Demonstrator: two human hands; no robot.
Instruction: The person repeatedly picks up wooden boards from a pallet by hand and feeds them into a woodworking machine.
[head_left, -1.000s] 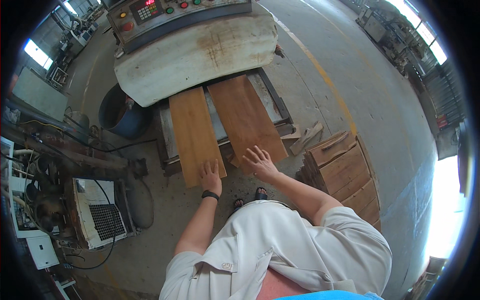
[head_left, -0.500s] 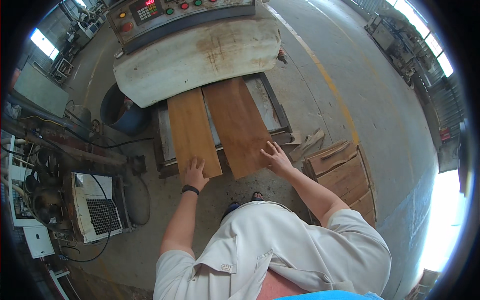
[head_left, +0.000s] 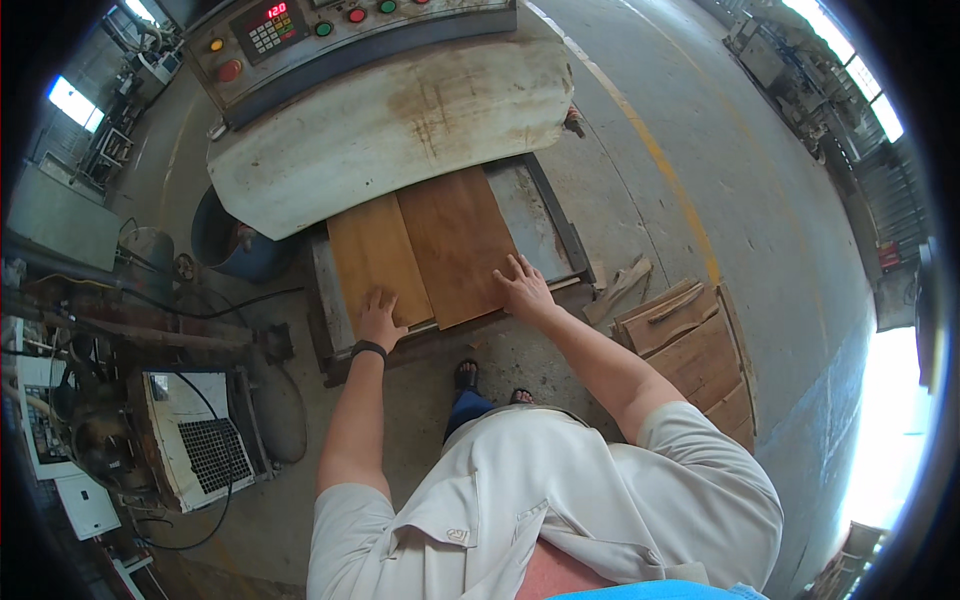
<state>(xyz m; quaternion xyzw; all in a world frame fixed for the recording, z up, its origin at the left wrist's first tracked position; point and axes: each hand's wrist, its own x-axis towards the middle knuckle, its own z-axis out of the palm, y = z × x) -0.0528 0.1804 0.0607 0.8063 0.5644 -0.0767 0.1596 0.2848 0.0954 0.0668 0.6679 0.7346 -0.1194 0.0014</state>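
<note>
Two flat wooden boards lie side by side on the machine's metal bed [head_left: 522, 203], their far ends hidden under a stained white hood [head_left: 400, 130]. The left board [head_left: 375, 250] is lighter and narrower; the right board [head_left: 455, 240] is darker and wider. My left hand [head_left: 378, 322], a black band at its wrist, rests on the near end of the lighter board with fingers spread. At the near right edge of the darker board, my right hand [head_left: 525, 292] lies with its fingers apart.
Above the hood is a control panel [head_left: 300, 50] with coloured buttons and a lit display. A dark blue drum [head_left: 225, 240] stands left of the bed. Stacked wood pieces [head_left: 690, 350] lie at right. Machinery with hoses and a mesh-fronted box [head_left: 195, 430] fills the left side.
Both boards have slid farther under the hood, and the gap between them has narrowed. My hands have moved forward and slightly left with them. One foot has stepped forward.
</note>
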